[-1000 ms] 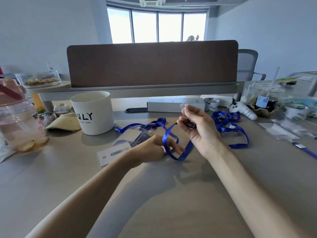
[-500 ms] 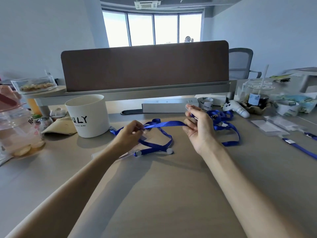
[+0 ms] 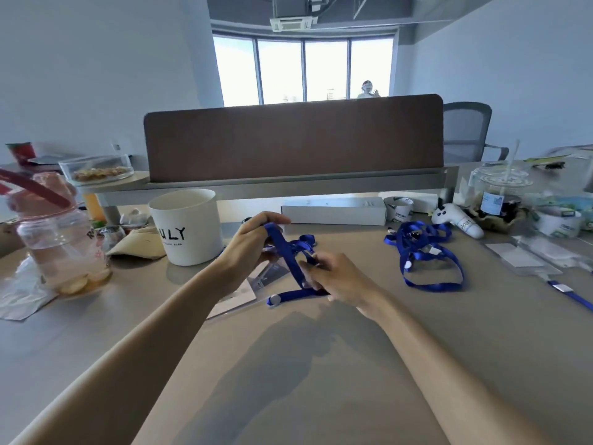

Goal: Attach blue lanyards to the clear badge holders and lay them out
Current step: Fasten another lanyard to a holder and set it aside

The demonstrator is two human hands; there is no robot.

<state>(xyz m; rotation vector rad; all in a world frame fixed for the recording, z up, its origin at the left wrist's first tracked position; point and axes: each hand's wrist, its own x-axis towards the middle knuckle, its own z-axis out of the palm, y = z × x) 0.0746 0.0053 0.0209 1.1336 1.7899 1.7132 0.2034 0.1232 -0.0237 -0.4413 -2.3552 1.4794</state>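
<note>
Head view, blue lanyard slanting upper-left to lower-right

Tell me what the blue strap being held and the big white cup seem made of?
Blue lanyard: likely woven fabric ribbon, matte; it bends and folds limply. White cup: smooth, opaque, matte wall with printed letters; ceramic or plastic, cannot tell.

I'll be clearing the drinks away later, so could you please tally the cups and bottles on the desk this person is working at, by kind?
Pink water bottle: 1
Large white cup: 1
Small white paper cups: 2
Clear lidded cup with straw: 1
Total: 5
The red cup on the farther surface is left out.
</note>
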